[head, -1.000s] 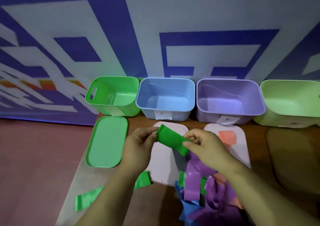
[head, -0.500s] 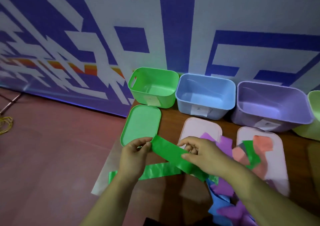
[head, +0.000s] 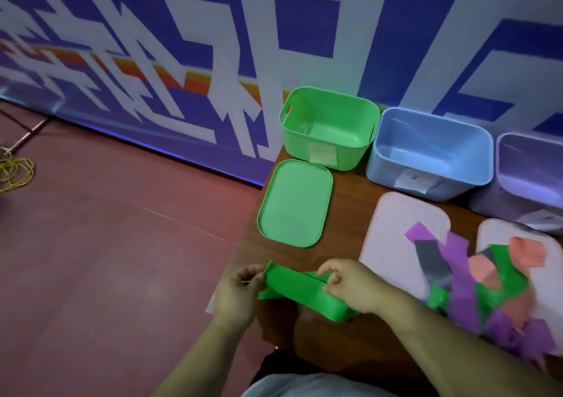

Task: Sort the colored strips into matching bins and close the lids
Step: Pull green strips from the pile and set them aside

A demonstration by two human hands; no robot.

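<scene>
Head view: my left hand (head: 240,290) pinches one end of the green strip (head: 298,287) and my right hand (head: 350,287) pinches the other. The strip spans between them over the counter's (head: 350,208) near corner. The green lid (head: 295,203) lies just beyond, and the open green bin (head: 329,128) stands behind it.

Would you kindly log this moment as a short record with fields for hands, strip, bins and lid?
green strip: held between both hands over table corner
left hand: pinches its left end
right hand: pinches its right part
green bin: open
green lid: flat on table, before green bin
blue bin: open
strip pile: mixed colours, right of hands
</scene>
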